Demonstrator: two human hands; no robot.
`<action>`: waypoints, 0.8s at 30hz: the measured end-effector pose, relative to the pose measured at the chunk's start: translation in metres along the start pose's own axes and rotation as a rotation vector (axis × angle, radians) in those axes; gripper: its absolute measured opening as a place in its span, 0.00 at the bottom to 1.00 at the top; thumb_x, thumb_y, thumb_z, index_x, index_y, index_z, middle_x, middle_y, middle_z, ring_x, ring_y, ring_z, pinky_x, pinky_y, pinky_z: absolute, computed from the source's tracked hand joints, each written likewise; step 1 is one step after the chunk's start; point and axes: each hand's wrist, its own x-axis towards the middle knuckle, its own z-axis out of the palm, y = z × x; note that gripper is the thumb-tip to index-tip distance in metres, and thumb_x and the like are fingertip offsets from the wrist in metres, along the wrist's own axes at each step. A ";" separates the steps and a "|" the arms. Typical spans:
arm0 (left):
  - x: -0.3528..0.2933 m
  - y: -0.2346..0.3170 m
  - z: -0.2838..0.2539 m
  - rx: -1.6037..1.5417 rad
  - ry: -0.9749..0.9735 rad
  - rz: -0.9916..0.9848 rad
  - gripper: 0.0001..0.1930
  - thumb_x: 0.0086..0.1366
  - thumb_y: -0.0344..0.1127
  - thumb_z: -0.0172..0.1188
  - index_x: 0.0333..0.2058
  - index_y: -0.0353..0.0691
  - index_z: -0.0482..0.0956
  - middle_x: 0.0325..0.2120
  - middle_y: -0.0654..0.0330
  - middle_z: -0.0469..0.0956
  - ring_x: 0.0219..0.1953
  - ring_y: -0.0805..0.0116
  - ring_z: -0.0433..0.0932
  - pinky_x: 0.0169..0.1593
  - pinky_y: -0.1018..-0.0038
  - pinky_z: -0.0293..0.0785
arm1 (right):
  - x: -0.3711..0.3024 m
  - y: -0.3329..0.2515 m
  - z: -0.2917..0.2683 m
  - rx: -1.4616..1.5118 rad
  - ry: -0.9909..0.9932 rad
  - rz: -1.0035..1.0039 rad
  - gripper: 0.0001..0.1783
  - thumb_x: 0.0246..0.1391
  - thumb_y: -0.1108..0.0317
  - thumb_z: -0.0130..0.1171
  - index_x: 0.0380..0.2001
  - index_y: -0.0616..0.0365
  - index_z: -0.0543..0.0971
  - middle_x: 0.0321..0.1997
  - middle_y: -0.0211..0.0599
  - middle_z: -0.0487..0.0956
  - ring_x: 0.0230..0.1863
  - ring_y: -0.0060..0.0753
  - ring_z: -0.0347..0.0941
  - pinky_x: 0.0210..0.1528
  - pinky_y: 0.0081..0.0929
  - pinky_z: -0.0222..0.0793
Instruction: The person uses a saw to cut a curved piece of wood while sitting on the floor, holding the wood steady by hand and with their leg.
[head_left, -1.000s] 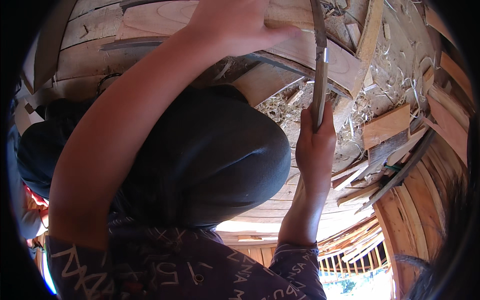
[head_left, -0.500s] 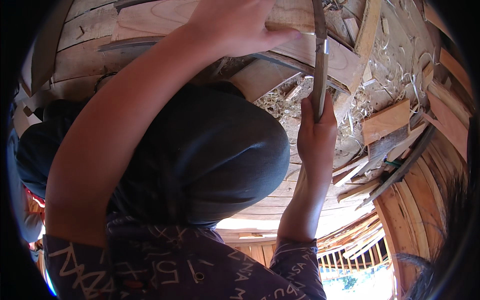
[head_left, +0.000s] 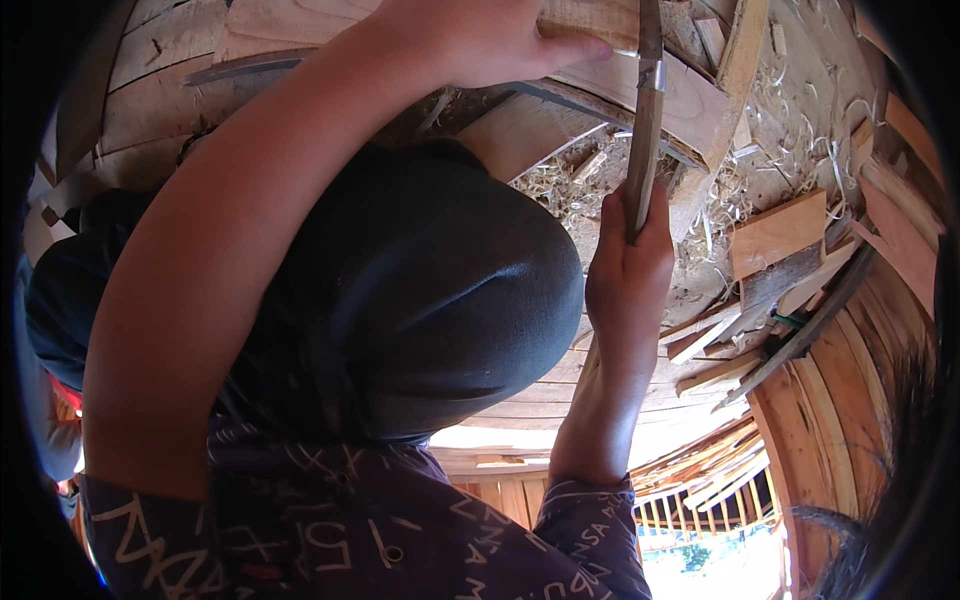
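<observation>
My right hand point(head_left: 632, 255) is closed around the wooden handle of a long-handled knife point(head_left: 647, 120). A shiny metal collar joins the handle to a dark, narrow blade, which runs out of the top edge. The handle's lower end passes along my right forearm. At the top, my left hand point(head_left: 480, 40) grips a pale piece of wood point(head_left: 590, 22), its thumb stretched along the near edge. The other fingers are mostly cut off by the frame. The blade lies against or just beside this wood's right end; I cannot tell which. My dark-trousered knee point(head_left: 450, 290) is raised between my arms.
Curled wood shavings point(head_left: 560, 205) and offcuts lie over the plank floor. A flat board point(head_left: 780, 232) and several scraps are piled at the right. Below them, wooden slats point(head_left: 700, 475) and a railing point(head_left: 710, 515) border a bright opening. Upright planks point(head_left: 830, 430) stand at the right.
The knife has tilted a little, its blade leaning further right, still in my right hand. My left hand keeps its place on the wood. The whole view has shifted slightly.
</observation>
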 end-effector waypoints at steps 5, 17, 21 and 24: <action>0.001 0.000 -0.001 0.003 -0.035 -0.031 0.40 0.55 0.61 0.64 0.50 0.25 0.69 0.46 0.39 0.74 0.52 0.46 0.74 0.58 0.52 0.64 | 0.000 0.001 -0.007 0.300 -0.163 0.172 0.05 0.67 0.68 0.50 0.38 0.59 0.70 0.23 0.34 0.71 0.24 0.24 0.64 0.28 0.27 0.62; 0.003 0.022 -0.090 0.066 0.002 0.061 0.38 0.49 0.57 0.69 0.48 0.31 0.68 0.45 0.45 0.74 0.54 0.51 0.71 0.59 0.56 0.61 | -0.049 -0.039 -0.034 0.186 0.047 -0.010 0.10 0.66 0.66 0.52 0.38 0.62 0.71 0.25 0.42 0.74 0.26 0.34 0.69 0.31 0.31 0.67; -0.021 0.010 -0.151 0.130 0.036 0.027 0.37 0.51 0.56 0.68 0.51 0.33 0.69 0.44 0.48 0.76 0.50 0.51 0.74 0.55 0.55 0.65 | -0.082 -0.080 -0.037 0.095 0.139 -0.123 0.12 0.66 0.63 0.53 0.38 0.63 0.71 0.26 0.50 0.76 0.26 0.48 0.74 0.30 0.38 0.68; -0.062 -0.015 -0.174 0.118 0.167 0.033 0.33 0.47 0.50 0.70 0.48 0.36 0.70 0.40 0.53 0.79 0.45 0.53 0.78 0.50 0.53 0.66 | -0.107 -0.103 -0.019 0.083 0.129 -0.172 0.13 0.66 0.60 0.53 0.39 0.61 0.72 0.21 0.51 0.74 0.24 0.55 0.73 0.28 0.41 0.67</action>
